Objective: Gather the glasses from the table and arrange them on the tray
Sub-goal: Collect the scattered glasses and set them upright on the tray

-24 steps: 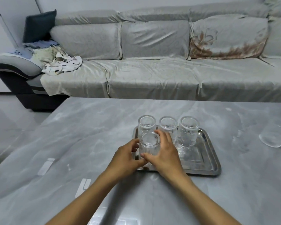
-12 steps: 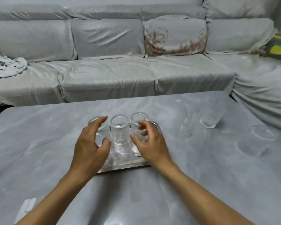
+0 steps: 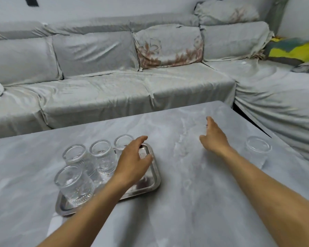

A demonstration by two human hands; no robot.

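Note:
A steel tray (image 3: 155,178) lies on the grey marble table (image 3: 194,202), left of centre. Several clear ribbed glasses stand on it: one at the near left (image 3: 73,184) and a row of three behind it (image 3: 101,155). My left hand (image 3: 134,161) hovers over the tray's bare right part with its fingers apart and nothing in it. My right hand (image 3: 214,138) reaches out over the table to the right of the tray, fingers spread and empty. Another clear glass (image 3: 259,148) stands alone near the table's right edge, beyond my right hand.
A grey covered L-shaped sofa (image 3: 114,97) runs behind the table and down its right side. A flower-print cushion (image 3: 169,47) and a yellow-green cushion (image 3: 292,50) lie on it. The table's right edge (image 3: 268,132) is close to the lone glass.
Both hands have let go of the glass set at the tray's near left. My right hand has moved right over the table. My view has swung to the right.

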